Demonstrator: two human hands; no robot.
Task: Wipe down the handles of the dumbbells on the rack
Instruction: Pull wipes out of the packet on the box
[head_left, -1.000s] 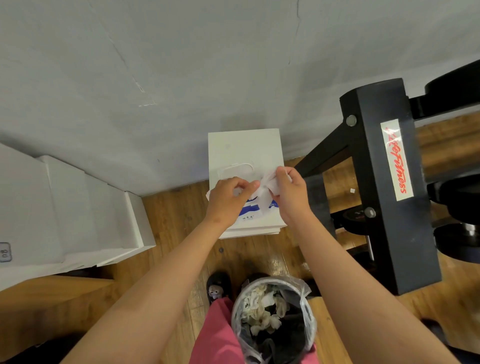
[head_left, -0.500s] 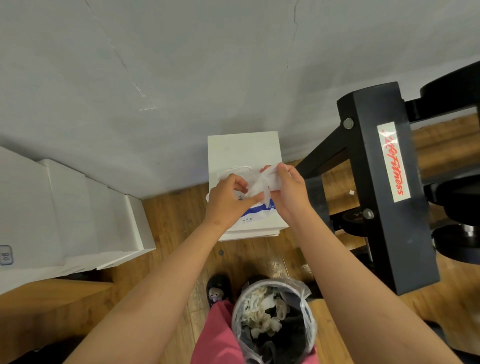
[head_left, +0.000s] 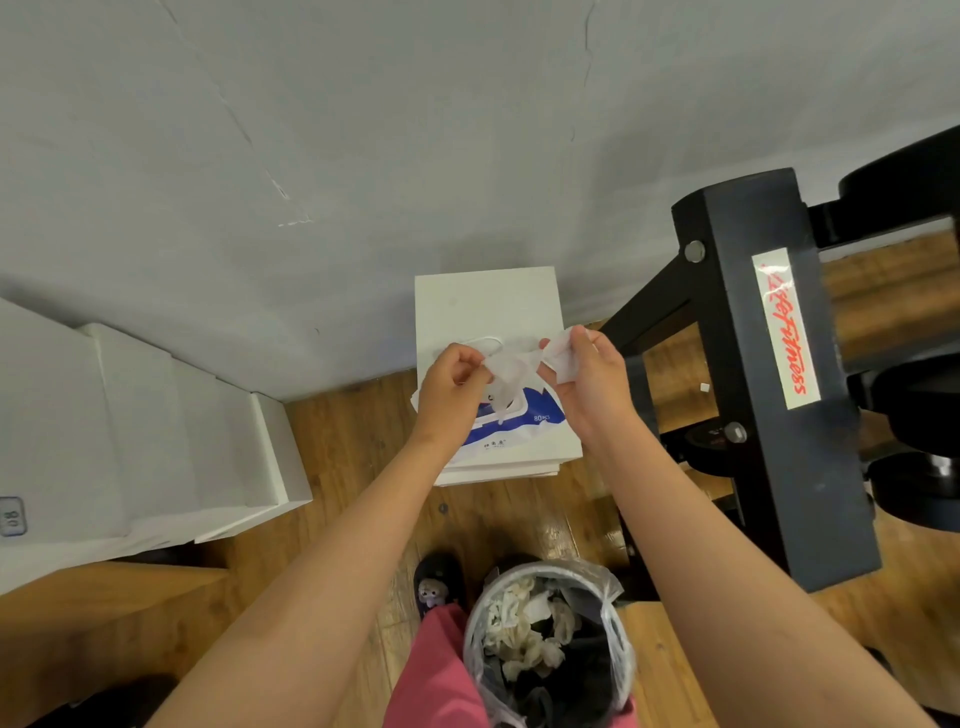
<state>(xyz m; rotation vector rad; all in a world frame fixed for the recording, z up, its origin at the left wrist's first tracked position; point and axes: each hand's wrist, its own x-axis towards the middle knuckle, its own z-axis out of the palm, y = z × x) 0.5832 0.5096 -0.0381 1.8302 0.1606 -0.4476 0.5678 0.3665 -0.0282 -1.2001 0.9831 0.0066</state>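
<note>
A white wet wipe (head_left: 511, 366) is stretched between both hands above a white and blue wipe pack (head_left: 519, 423). My left hand (head_left: 451, 382) pinches the wipe's left side and my right hand (head_left: 584, 374) pinches its right end. The pack lies on a stack of white boxes (head_left: 485, 306) against the wall. The black dumbbell rack (head_left: 769, 374) stands to the right, its side post bearing a red-lettered label. Black dumbbell ends (head_left: 919, 415) show at the far right edge; their handles are mostly hidden.
A bin (head_left: 550, 644) lined with a clear bag and holding several crumpled wipes stands at my feet. White stepped boxes (head_left: 156, 441) sit at the left on the wooden floor. A grey wall fills the top half.
The wipe has been drawn up out of the pack and my hands have moved apart, spreading it open between them.
</note>
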